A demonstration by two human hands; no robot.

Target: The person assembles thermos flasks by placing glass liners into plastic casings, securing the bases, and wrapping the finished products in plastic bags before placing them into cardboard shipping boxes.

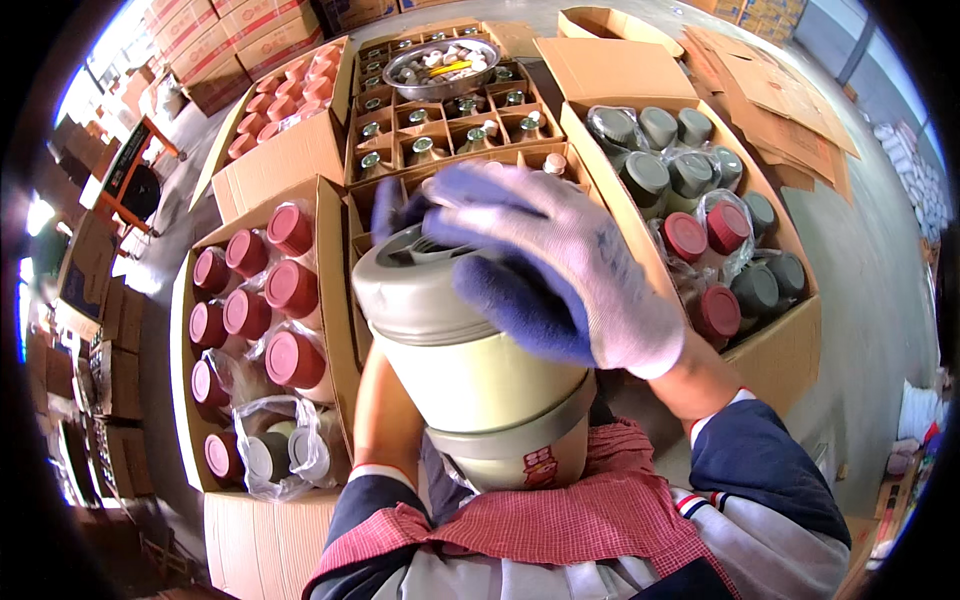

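A large cream vacuum flask (472, 390) with a grey top and a red printed figure stands tilted against the red checked apron (570, 525). My right hand (555, 262), in a pale glove with a blue-purple coated palm, grips the flask's grey top (412, 307), thumb against its near side and fingers reaching across. My left forearm passes behind the flask. Blue glove fingers, apparently of my left hand (386, 210), show at the far edge of the top; the rest is hidden, so its hold cannot be made out.
A left carton (330, 300) holds flasks with dark-red and grey tops, some plastic-wrapped; a right carton (780, 337) holds similar ones. A divided carton (457, 161) contains glass bottle liners. Across it sits a metal bowl (442, 90) of small stoppers. Flattened cardboard (780, 97) lies at far right.
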